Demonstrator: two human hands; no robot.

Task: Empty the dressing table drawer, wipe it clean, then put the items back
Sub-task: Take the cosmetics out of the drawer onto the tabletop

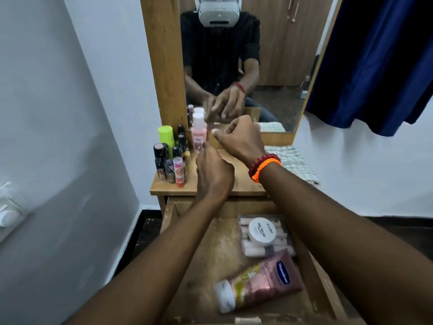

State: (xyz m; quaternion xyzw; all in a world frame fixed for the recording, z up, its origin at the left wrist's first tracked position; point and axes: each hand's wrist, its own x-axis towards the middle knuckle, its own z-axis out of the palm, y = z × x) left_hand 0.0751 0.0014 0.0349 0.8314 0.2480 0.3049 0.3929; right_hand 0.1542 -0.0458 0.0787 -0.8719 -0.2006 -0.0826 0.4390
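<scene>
1. Small wooden dressing table (210, 184) against a pale wall, mirror (269, 66) behind, blue curtain (375, 66) off to the right.
2. Drawer (210, 254) pulled out near the camera, dusty floor showing, only partly emptied: white jar (262, 231) sitting on a clear pouch (264, 249) at the right, pink tube (262, 289) lying nearer, cap to the left, long axis running left-right.
3. Cluster of small cosmetics (171, 158) already up on the tabletop's left side, green cap among them.
4. Left hand (214, 172) reaching far, fingers curled, tips touching the upright pink bottle (199, 133) by the mirror; can't tell if actually gripping.
5. Right hand (239, 139) just right of that bottle, fingers loosely curled, apparently holding nothing.
6. Checked cloth (293, 163) waiting on the far right of the top.
7. Probably still the emptying stage: tube and jar lie near and right of both hands, closer to the right arm.
</scene>
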